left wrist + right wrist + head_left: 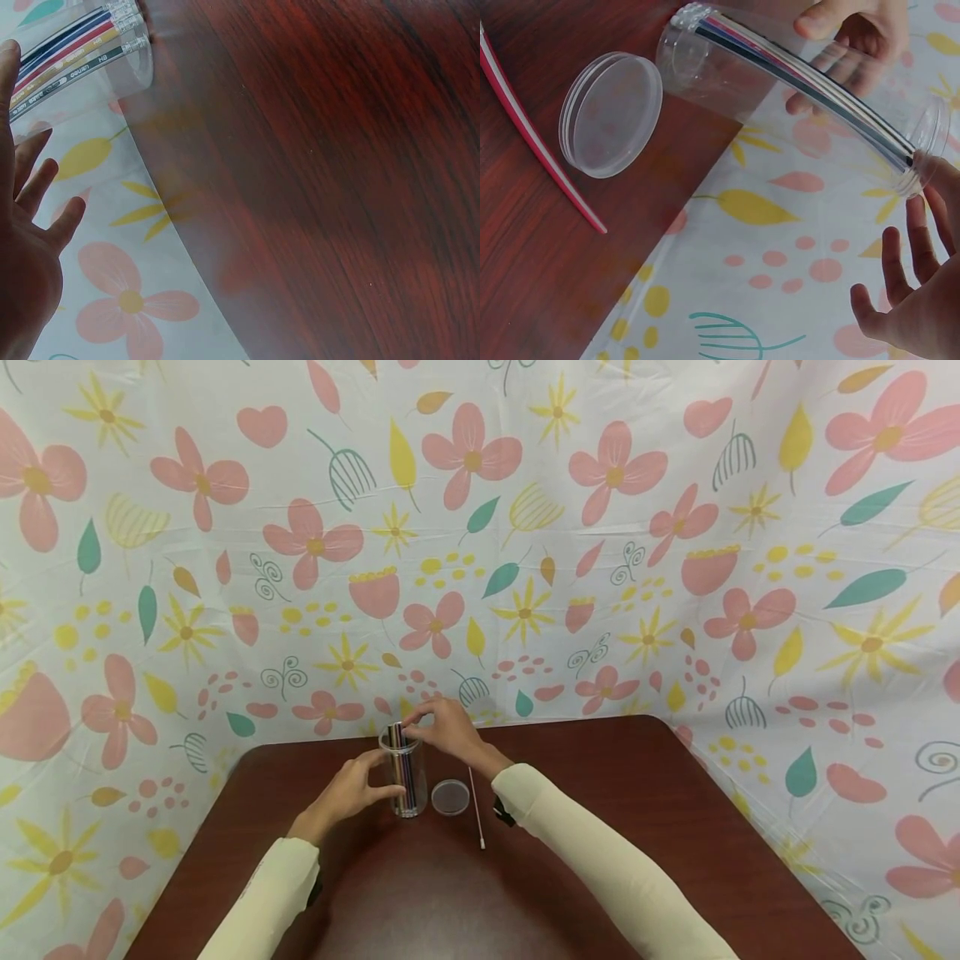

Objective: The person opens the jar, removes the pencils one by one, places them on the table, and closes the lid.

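Note:
A tall clear plastic jar (421,781) stands on the table, several striped pencils (802,79) inside with their ferrule ends down. My left hand (351,789) grips the jar from the left, thumb in front and fingers curled round behind. At the open rim, my right hand (450,731) has its fingertips by the pencils' upper ends; its other fingers spread apart in the right wrist view. Whether it pinches a pencil is hidden. Right of the jar lie its round clear lid (450,797) and a single red-and-white striped pencil (536,142).
The dark reddish-brown wooden table (420,893) extends on both sides of the jar. Behind and beside it hangs a white cloth (480,560) printed with flowers and leaves, close to the table's far edge.

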Tool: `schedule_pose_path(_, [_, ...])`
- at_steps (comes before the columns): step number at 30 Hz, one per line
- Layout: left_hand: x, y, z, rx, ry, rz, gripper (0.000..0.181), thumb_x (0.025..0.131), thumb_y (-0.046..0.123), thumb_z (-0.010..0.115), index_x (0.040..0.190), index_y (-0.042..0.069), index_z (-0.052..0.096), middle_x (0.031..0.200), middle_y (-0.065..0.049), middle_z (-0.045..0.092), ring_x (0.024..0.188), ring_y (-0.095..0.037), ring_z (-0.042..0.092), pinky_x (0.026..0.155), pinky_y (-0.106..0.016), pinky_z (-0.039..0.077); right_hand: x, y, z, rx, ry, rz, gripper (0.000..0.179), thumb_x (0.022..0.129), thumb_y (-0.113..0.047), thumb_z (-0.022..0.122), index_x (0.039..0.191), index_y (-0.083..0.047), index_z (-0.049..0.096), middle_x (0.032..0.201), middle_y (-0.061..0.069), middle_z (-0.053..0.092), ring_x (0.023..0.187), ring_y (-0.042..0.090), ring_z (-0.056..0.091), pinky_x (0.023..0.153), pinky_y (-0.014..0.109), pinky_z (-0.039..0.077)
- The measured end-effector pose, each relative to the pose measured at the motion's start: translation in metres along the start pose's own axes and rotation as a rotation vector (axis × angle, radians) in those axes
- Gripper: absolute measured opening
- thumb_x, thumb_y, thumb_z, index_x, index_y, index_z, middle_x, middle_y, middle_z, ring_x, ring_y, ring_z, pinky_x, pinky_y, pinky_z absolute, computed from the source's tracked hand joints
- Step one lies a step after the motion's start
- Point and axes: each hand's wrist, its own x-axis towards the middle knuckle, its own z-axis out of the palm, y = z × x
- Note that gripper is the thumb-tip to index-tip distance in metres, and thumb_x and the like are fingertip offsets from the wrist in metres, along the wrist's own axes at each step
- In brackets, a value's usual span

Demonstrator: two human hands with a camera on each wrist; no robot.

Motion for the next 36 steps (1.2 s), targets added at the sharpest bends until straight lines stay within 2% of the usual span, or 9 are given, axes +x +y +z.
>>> schedule_pose_path(3, [0.000,0.000,0.001,-0.002,-0.003,-0.001,0.078,0.075,0.049,0.078,0.141,0.021,0.046,0.139,-0.003,0.051,0.125,-0.029,0.051,0.097,-0.052,0.044,-0.001,0.001,-0.001,0.007,0.009,-0.011,0.011,0.082,-0.029,0.077,0.090,-0.022,0.078,0.087,-0.009,0.072,0.081,0.004,0.063,0.079,0.027,0.052])
schedule_pose_path(7, [0.001,-0.001,0.001,0.008,0.000,-0.001,0.077,0.075,0.049,0.078,0.140,0.021,0.047,0.139,-0.002,0.051,0.124,-0.028,0.051,0.097,-0.051,0.044,0.000,0.002,-0.001,0.009,0.009,-0.020,0.010,0.081,-0.029,0.078,0.088,-0.022,0.078,0.087,-0.009,0.072,0.079,0.004,0.063,0.074,0.025,0.052])
schedule_pose_path(13, [0.001,0.000,0.000,0.008,0.002,-0.006,0.080,0.076,0.049,0.077,0.142,0.017,0.046,0.141,-0.006,0.049,0.125,-0.030,0.050,0.096,-0.052,0.045,0.000,-0.001,0.001,-0.019,-0.033,-0.024,0.013,0.083,-0.031,0.076,0.093,-0.023,0.077,0.090,-0.011,0.072,0.072,-0.001,0.062,0.065,0.021,0.051])
schedule_pose_path(19, [0.000,0.000,0.000,0.004,-0.002,-0.016,0.084,0.074,0.051,0.077,0.142,0.015,0.045,0.141,-0.008,0.049,0.125,-0.031,0.050,0.097,-0.053,0.044,0.000,-0.004,0.005,-0.021,-0.066,0.011,0.013,0.085,-0.030,0.074,0.097,-0.024,0.074,0.090,-0.013,0.071,0.079,-0.002,0.064,0.067,0.016,0.050])
schedule_pose_path(29, [-0.001,-0.001,0.000,-0.006,-0.002,-0.009,0.077,0.076,0.049,0.077,0.140,0.022,0.046,0.140,-0.002,0.050,0.126,-0.029,0.050,0.098,-0.052,0.044,0.000,-0.007,-0.001,-0.004,-0.030,-0.013,0.012,0.087,-0.029,0.072,0.097,-0.024,0.073,0.090,-0.012,0.071,0.079,-0.001,0.064,0.068,0.018,0.051])
schedule_pose_path(36, [-0.002,0.001,0.000,-0.011,-0.006,-0.013,0.075,0.076,0.047,0.078,0.140,0.022,0.047,0.139,-0.002,0.051,0.126,-0.028,0.050,0.098,-0.052,0.043,0.005,-0.012,-0.011,-0.014,-0.010,-0.045,0.013,0.087,-0.028,0.072,0.098,-0.021,0.074,0.090,-0.010,0.072,0.076,0.000,0.064,0.065,0.018,0.050])
